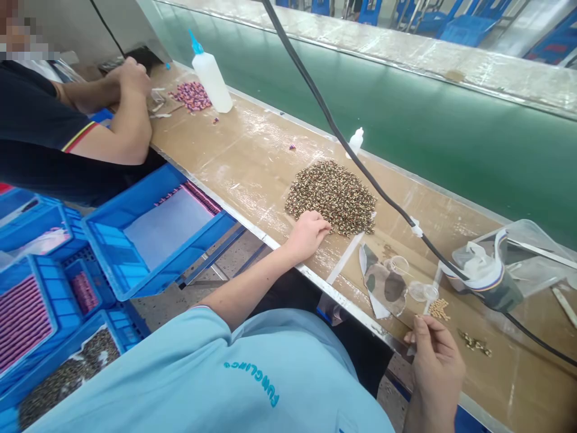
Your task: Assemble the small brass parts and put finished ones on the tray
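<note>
The small brass-coloured pieces point(331, 195) look light, hard and slippery, best pinched singly; left hand point(311, 231) and right hand point(435, 355) each show a narrow grip, contents unclear.

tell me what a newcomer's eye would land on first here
Probably the heap of small brassy parts on the brown worktop, with the left hand at its near edge. Next, the black cable slanting across the view, and the white bottle with a blue tip beside the pink pile.
</note>
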`<state>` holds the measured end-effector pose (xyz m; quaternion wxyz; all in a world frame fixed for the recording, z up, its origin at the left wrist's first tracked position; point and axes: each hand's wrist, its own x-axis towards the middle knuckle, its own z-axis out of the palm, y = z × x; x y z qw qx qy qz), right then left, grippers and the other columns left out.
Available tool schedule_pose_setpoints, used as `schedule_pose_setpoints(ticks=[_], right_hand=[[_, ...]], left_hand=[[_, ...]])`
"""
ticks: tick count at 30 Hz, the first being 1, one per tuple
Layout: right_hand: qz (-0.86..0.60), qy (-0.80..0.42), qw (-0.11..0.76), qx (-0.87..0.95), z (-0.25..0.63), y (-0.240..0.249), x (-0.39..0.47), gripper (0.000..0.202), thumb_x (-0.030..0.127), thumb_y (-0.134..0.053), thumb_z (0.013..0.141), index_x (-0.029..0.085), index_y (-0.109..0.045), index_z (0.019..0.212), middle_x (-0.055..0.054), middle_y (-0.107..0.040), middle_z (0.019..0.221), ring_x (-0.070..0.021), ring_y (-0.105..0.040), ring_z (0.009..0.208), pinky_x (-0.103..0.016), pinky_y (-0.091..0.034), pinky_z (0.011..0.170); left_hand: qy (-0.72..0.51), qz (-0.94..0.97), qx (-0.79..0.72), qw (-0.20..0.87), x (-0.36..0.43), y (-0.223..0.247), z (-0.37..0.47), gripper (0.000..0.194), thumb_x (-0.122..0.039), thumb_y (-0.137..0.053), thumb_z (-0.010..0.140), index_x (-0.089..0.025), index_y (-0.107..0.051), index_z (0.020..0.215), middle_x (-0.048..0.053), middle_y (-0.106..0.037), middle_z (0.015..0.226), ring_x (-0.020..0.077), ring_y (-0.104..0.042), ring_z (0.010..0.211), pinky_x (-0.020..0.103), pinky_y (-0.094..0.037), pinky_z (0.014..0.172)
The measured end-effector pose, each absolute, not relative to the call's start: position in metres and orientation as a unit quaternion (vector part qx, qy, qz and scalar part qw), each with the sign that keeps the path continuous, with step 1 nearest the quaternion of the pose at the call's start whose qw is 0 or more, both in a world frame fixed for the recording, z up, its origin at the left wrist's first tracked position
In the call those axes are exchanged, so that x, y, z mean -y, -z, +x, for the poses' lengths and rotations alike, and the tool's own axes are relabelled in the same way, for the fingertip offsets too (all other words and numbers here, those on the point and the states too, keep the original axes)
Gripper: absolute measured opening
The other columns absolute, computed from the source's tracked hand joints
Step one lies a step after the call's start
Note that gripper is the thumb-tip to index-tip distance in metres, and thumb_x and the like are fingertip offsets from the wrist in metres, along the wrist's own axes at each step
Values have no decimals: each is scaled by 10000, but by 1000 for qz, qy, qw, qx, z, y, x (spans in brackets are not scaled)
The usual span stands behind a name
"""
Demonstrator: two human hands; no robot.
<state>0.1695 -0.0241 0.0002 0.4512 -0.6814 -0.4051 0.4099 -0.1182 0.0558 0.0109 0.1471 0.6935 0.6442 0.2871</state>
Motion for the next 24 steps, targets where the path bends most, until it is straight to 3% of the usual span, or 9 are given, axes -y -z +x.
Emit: schedule_pose_setpoints(ticks=[7,13,17,21,24], right_hand=[[-685,-413,445,403,169,-1,24,411,548,-700,666,181,-603,823,64,-491,504,-79,-479,476,-193,-373,454],[-679,-428,445,397,169,-3,23,402,549,-682,678,180,-586,806,70,-478,474,-79,-441,428,-201,-348,407],[-634,-479,489,360,170,-10,17,376,525,-710,644,200,-557,754,93,-423,461,-58,-385,409,-188,-323,397],[-620,-504,478,365,172,-15,13,367,521,-714,626,208,-551,729,85,-427,498,-54,-361,418,-192,-312,395],[-626,-495,462,386,175,-15,13,349,517,-696,653,206,-567,743,79,-428,506,-62,-374,434,-202,-329,423]], left_hand=[[-239,707,-645,167,-55,-12,-110,155,-227,-542,858,-170,-685,878,69,-612,878,206,-524,893,373,-422,849],[-225,710,-648,157,-56,-14,-100,87,-178,-555,829,-170,-631,787,63,-630,859,217,-533,874,379,-421,846],[-247,707,-641,168,-54,-8,-100,90,-125,-526,813,-185,-582,779,54,-631,838,215,-542,859,369,-436,819],[-304,693,-627,184,-45,-11,-98,114,-154,-481,837,-182,-591,846,67,-637,886,211,-554,891,367,-448,836],[-373,681,-573,265,-34,-19,-81,143,-185,-471,847,-187,-612,872,59,-639,903,188,-571,899,346,-458,848]])
